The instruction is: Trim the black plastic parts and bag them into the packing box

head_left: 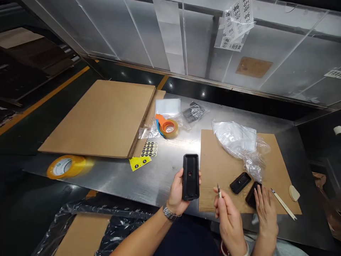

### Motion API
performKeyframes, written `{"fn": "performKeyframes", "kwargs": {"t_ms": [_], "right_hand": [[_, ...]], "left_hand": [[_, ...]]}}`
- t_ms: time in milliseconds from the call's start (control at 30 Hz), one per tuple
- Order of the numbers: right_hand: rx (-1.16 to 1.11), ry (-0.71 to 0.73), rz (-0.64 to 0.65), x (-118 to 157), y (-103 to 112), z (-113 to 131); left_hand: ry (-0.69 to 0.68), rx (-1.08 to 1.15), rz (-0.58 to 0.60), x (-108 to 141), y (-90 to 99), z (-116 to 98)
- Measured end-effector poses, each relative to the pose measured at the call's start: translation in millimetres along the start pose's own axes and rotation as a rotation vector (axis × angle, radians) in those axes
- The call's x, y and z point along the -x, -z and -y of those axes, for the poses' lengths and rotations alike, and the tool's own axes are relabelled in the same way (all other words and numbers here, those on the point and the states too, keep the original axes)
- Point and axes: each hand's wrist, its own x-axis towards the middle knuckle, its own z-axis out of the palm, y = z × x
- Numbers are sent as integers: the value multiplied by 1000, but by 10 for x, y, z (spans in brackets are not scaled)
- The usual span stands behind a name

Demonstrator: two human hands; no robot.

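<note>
My left hand point(177, 193), with a metal-band watch on the wrist, grips a rectangular black plastic tray-like piece point(190, 183) with raised rims and a small hole in its floor. The piece stands upright, its hollow side toward me. To the right of it, my right hand point(226, 215) pinches a slim light-handled tool point(219, 192) with a dark pointed tip; its kind is not clear. Tool and piece are apart. A similar black piece point(240, 182) lies on the cardboard sheet point(213, 160). Beside it, a co-worker's hand point(263, 208) rests on another black piece point(252, 196).
Stacked cardboard point(101, 117) covers the metal table's left side. Around it are a tape roll point(66, 166), an orange tape dispenser point(167, 125), stickers point(149, 149) and a bagged dark item point(194, 112). Clear plastic bags point(237, 137), a white-handled tool point(283, 204) and a cream wedge point(294, 193) lie right.
</note>
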Motion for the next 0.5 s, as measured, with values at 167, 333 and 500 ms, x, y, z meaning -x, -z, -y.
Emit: {"fn": "performKeyframes", "kwargs": {"t_ms": [167, 333, 500], "right_hand": [[267, 67, 150, 218, -79, 326], [159, -59, 372, 209, -253, 351], [-113, -234, 456, 219, -393, 362]], "left_hand": [[-90, 11, -35, 42, -34, -19], [-149, -10, -54, 80, -29, -18], [-168, -15, -59, 77, 33, -29]]}}
